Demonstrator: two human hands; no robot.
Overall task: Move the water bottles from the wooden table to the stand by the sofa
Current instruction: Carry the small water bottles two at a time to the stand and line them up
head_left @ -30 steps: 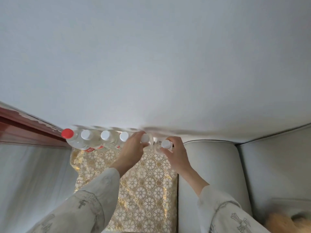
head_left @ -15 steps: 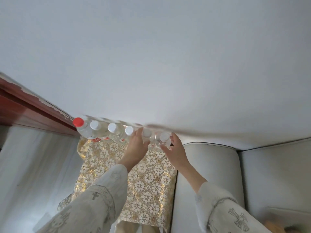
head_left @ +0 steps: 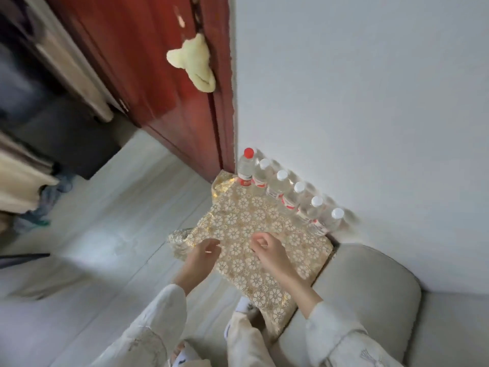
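Clear plastic bottles [head_left: 280, 190] — shiny gold-patterned cloth [head_left: 254, 234], glossy wood door [head_left: 158, 75].

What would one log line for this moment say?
bottles: six in row against wall, on stand | left hand: empty, over stand | right hand: empty, over stand | sofa: beside stand

Stand [head_left: 264, 250] hidden under cloth [head_left: 238, 221]; doorway blurred.

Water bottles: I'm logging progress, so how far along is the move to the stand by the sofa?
Done: six water bottles stand in a row along the wall on the stand with the floral cloth, beside the sofa. In hand: nothing; the left hand and right hand hover over the cloth, loosely curled. Left: the wooden table is out of view, so any remaining bottles cannot be judged.
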